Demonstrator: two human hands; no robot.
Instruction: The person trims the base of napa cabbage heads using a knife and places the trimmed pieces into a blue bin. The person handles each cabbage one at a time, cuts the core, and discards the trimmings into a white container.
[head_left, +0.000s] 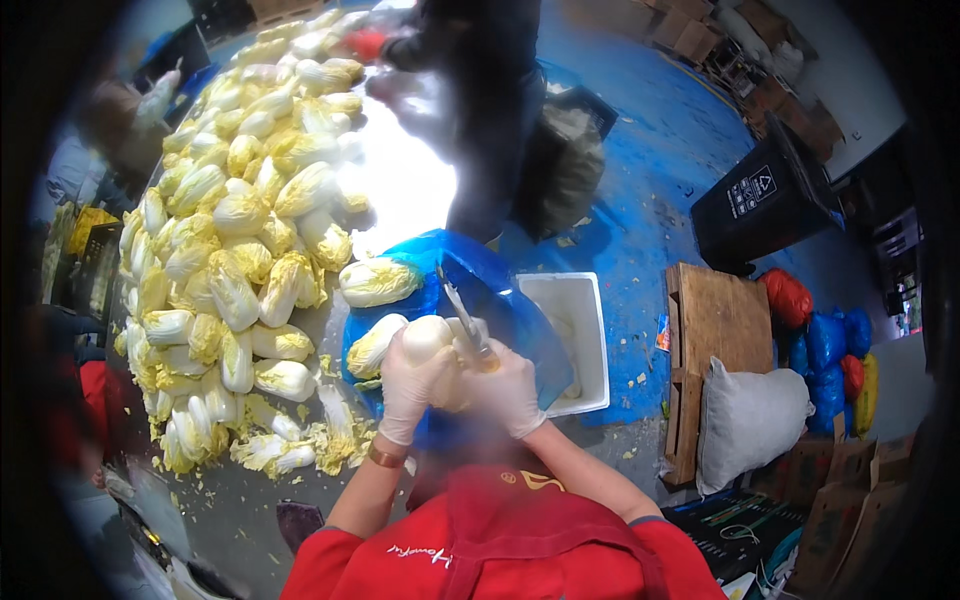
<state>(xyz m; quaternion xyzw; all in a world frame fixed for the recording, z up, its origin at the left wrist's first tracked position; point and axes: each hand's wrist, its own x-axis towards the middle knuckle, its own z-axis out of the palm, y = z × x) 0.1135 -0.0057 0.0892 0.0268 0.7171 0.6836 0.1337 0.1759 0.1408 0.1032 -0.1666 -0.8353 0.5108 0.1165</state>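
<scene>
My gloved left hand (412, 394) holds a napa cabbage (427, 339) with its pale base turned up, above a blue plastic bag (420, 251). My right hand (506, 386), gloved too, grips the handle of a knife (459, 300) whose blade points away from me, beside the cabbage. Between the hands the lower part of the cabbage is blurred. One more napa cabbage (379, 283) lies on the blue bag, and another (373, 346) rests just left of my left hand. A large heap of napa cabbages (240, 210) covers the table on the left.
A white foam box (602, 337) stands right of the bag. Beyond are a wooden pallet (720, 319), a white sack (750, 424) and a black bin (761, 199). A person in dark clothes (487, 112) stands across the table; others are at its left side. Leaf scraps (334, 435) lie nearby.
</scene>
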